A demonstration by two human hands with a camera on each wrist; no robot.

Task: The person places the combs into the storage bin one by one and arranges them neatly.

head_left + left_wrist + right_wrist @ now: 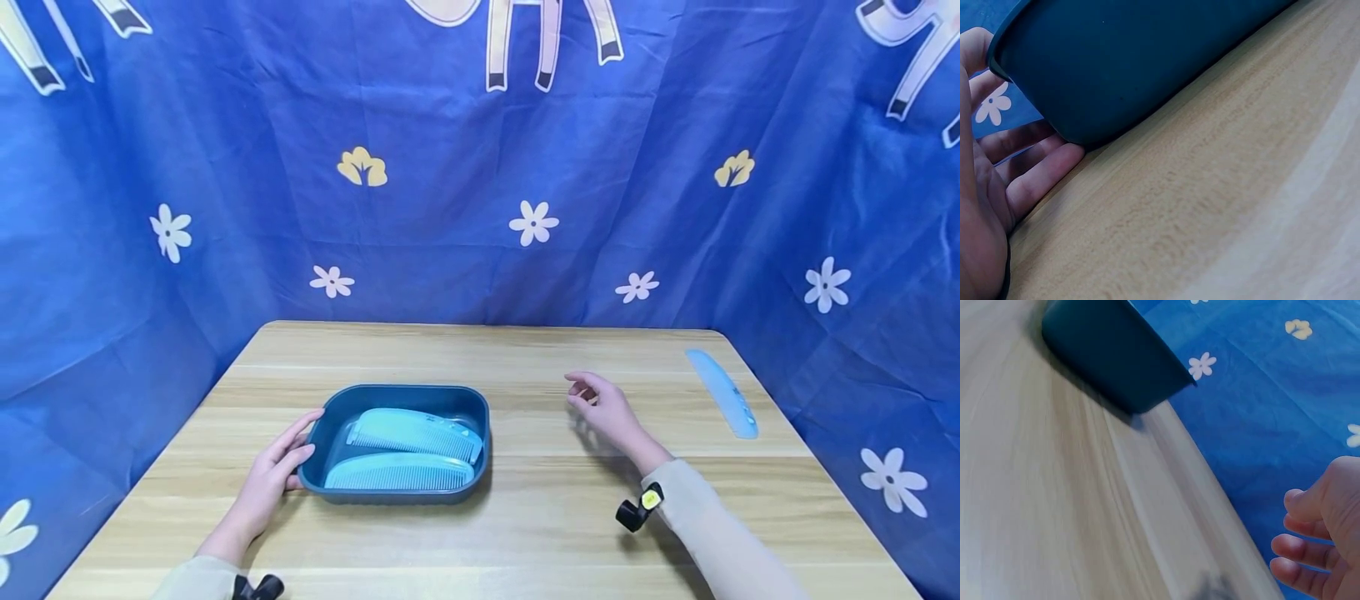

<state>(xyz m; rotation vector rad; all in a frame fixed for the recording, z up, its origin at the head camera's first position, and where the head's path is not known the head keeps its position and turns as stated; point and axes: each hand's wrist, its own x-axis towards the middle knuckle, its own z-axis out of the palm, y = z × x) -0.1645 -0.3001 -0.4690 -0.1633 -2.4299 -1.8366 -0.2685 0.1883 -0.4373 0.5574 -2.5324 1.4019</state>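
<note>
A dark teal plastic basin (397, 497) stands on the table with two light blue combs inside, an upper comb (412, 429) and a lower comb (401, 472). My left hand (272, 475) holds the basin's left end; in the left wrist view, digits touch the rim and other fingers (1054, 165) meet the lower edge of the wall. Over the table right of the basin hovers my right hand (607, 408), fingers loosely bent and holding nothing. A third light blue comb (723, 393) lies farther right, apart from that hand.
The wood-grain table (540, 533) is enclosed at the back and sides by a blue curtain (450, 275) printed with flowers and animal legs. Each wrist carries a small black camera, such as the right wrist's camera (633, 515).
</note>
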